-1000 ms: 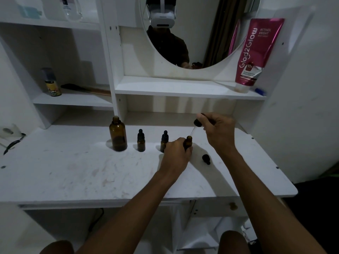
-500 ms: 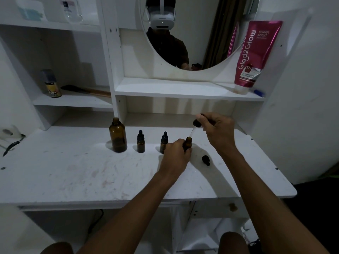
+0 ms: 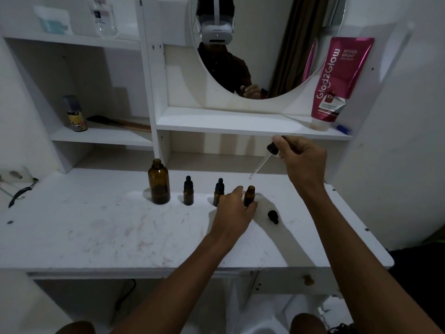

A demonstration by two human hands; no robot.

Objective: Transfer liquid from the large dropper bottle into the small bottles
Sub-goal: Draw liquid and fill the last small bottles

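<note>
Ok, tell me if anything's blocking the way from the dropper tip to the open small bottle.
Nothing visible does. The dropper in the right hand points down at the open small bottle, only air between them. The left hand holds the bottle's lower body, clear of its mouth. The loose cap lies off to the right.

— What stands on the white table (image 3: 96, 232)?
— A big brown bottle (image 3: 159, 183) at 12 o'clock. Toward 3 o'clock from it: a capped little bottle (image 3: 188, 192), a second capped bottle (image 3: 218, 191), an open little bottle (image 3: 249, 195).
— Anything lying flat?
— A loose cap (image 3: 273, 216), at the open bottle's 4 o'clock.
</note>
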